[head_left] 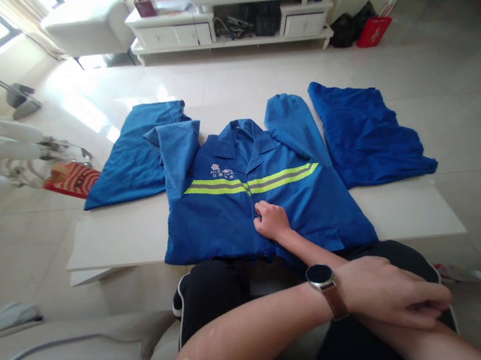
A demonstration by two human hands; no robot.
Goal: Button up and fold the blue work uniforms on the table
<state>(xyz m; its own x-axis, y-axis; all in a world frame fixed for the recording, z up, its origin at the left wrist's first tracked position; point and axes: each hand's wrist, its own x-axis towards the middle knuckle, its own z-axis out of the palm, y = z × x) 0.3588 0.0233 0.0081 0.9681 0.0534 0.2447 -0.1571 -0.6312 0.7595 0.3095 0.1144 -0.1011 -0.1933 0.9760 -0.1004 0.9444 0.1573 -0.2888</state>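
A blue work jacket (219, 223) with yellow-and-grey reflective stripes lies front up, its collar pointing away from me. My right hand (273, 221) is closed at the middle of its front, fingers curled on the placket edge. My left forearm, with a brown-strapped watch (321, 276), crosses over to the right. There my left hand (389, 290) rests over my right forearm, fingers curled in and nothing visible in them. The jacket's lighter blue sleeves (297, 126) are folded up beside the collar.
Folded blue cloth (132, 152) lies left of the jacket, and another blue cloth piece (366, 135) to its right. All rest on a low white table (111, 236). A white cabinet (179, 35) stands beyond. A red bag (374, 31) and a drying rack (12, 144) flank the floor.
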